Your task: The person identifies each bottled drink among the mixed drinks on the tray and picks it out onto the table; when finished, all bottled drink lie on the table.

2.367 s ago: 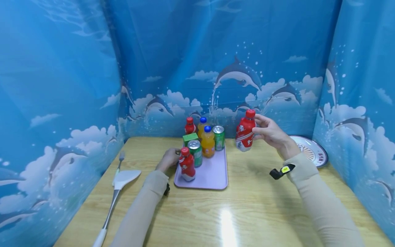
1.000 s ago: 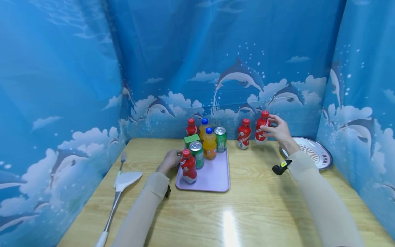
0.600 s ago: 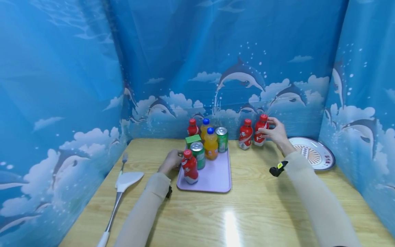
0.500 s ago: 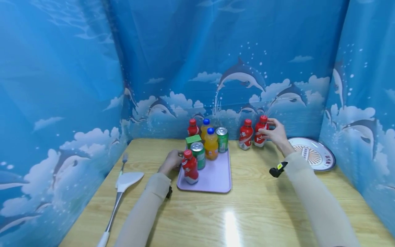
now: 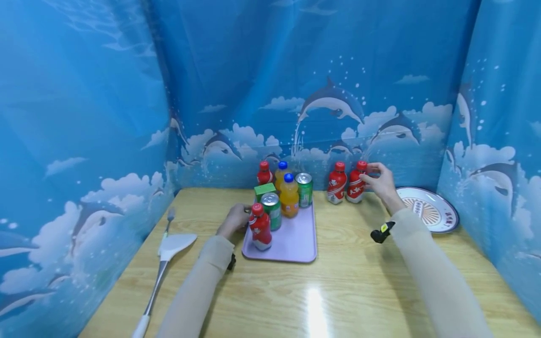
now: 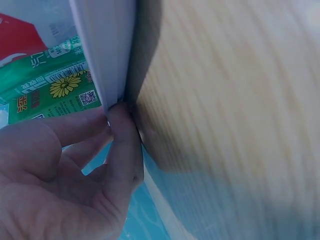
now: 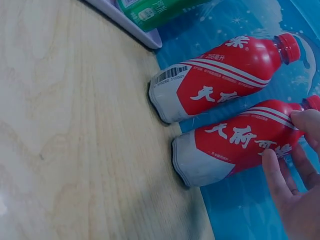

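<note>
Right hand (image 5: 380, 183) lightly pinches the upper part of a red bottle (image 5: 356, 185), thumb and fingers bent round it; base looks down on the desk (image 5: 359, 281), just beside a second red bottle (image 5: 336, 185), near the plate (image 5: 449, 218). Left hand (image 5: 235, 219) pinches the rim of the tray (image 5: 293, 244). Doing this well probably means: base flat before letting go, clear of the second bottle, fingers loosened evenly, backed off sideways; light left pinch, so tray doesn't jolt.
</note>
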A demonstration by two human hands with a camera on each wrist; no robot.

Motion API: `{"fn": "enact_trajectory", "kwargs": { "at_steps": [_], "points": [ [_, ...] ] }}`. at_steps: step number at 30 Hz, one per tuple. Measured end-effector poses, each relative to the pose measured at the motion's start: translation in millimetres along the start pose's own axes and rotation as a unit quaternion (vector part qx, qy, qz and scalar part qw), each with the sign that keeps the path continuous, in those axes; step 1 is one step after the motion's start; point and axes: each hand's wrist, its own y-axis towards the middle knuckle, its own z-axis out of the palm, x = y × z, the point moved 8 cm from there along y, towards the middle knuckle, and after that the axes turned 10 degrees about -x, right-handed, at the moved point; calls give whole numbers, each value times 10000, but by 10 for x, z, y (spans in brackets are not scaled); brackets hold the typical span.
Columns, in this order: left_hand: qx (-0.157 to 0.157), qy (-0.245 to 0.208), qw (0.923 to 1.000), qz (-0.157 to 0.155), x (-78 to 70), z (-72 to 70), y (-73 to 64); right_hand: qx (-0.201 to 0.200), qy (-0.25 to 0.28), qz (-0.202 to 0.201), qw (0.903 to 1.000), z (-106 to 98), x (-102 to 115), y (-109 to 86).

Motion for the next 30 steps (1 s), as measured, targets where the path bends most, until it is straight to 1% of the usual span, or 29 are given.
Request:
{"fn": "enact_trajectory", "kwargs": {
  "at_steps": [2, 3, 5, 6, 8, 10, 11, 13, 14, 16, 19, 22, 26, 28, 30],
  "points": [
    [12, 5, 10000, -19, 9, 11, 9, -126, -282, -194, 9993, -18, 2, -32],
    [29, 2, 10000, -34, 15, 18, 11, -252, -397, -308, 9984, -27, 19, -56],
    [50, 4, 10000, -27, 25, 27, 15, -650, -572, -573, 9946, -51, 84, -109],
    [51, 2, 10000, -27, 27, 27, 17, -890, -663, -725, 9912, -62, 130, -137],
    [46, 7, 10000, 9, 25, 22, 13, -1414, -672, -1099, 9815, -71, 269, -210],
    [28, -14, 10000, 41, 16, 11, 9, -1822, -575, -1533, 9695, -44, 452, -301],
    [15, -37, 10000, 56, 11, 3, 7, -1932, -567, -1752, 9637, -9, 547, -350],
    [-5, -73, 10000, 69, 2, -5, 8, -1981, -521, -2208, 9536, 93, 733, -453],
    [-5, -79, 9999, 91, -3, -7, 3, -1949, -526, -2395, 9497, 157, 814, -505],
    [2, -101, 9999, 83, -12, -6, 5, -1733, -576, -2652, 9467, 308, 947, -602],
    [39, -125, 9999, 87, -29, 7, 15, -1313, -728, -2835, 9471, 552, 1061, -708],
    [64, -148, 9999, 58, -31, 24, 25, -856, -937, -2854, 9500, 784, 1096, -786],
    [67, -154, 9998, -108, 4, 38, 54, -359, -1289, -2773, 9514, 1024, 1065, -849],
    [66, -129, 9998, -151, 25, 39, 62, -124, -1493, -2707, 9509, 1128, 1038, -864],
    [42, -147, 9997, -182, 39, 32, 66, 132, -1695, -2683, 9482, 1233, 1017, -874]
  ]
}}
